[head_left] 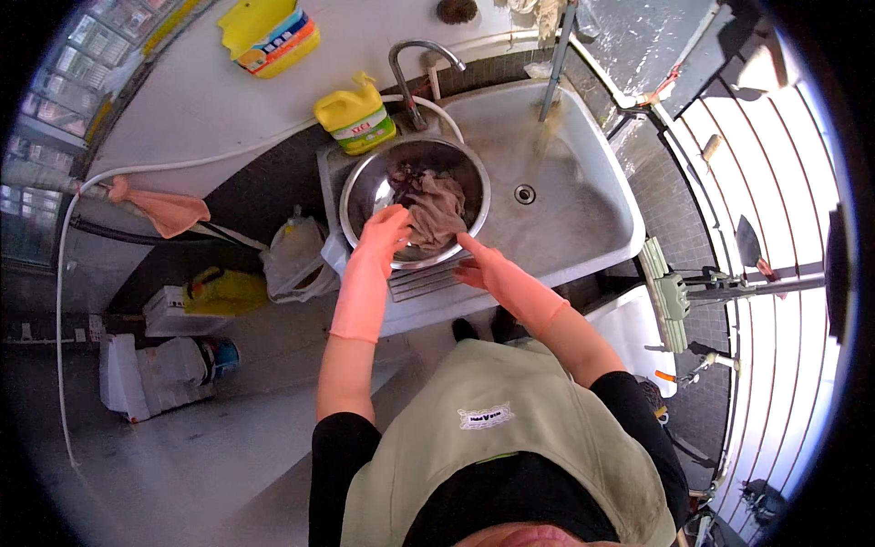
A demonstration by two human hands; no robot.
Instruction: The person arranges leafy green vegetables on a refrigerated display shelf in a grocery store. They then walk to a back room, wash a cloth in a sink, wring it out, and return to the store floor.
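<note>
While hanging at nine o'clock from the metal basin (367, 190), salmon cloth (169, 211): bunched at its upper end, fanned out toward four o'clock.
Yellow jug (232, 293): at eight o'clock, well apart from the basin.
Yellow container (271, 41): between ten and eleven, with a coloured label.
White plastic bag (293, 262): at eight o'clock, between jug and basin.
Yellow bottle (355, 120): at eleven, just beside the basin.
Left hand (383, 230): pink-gloved, over the rim between seven and eight, bent fingers touching brownish cloth (437, 205); cannot tell whether pinching it.
Brownish cloth: crumpled inside the basin, mostly from its centre toward three.
Curved tap (419, 55): at twelve.
Right hand (486, 264): pink-gloved, at the rim between four and five, one finger pointing to the edge, others bent outside; cannot tell whether gripping.
Sink (579, 205): pale grey, stretching toward three, round drain (524, 194) showing.
</note>
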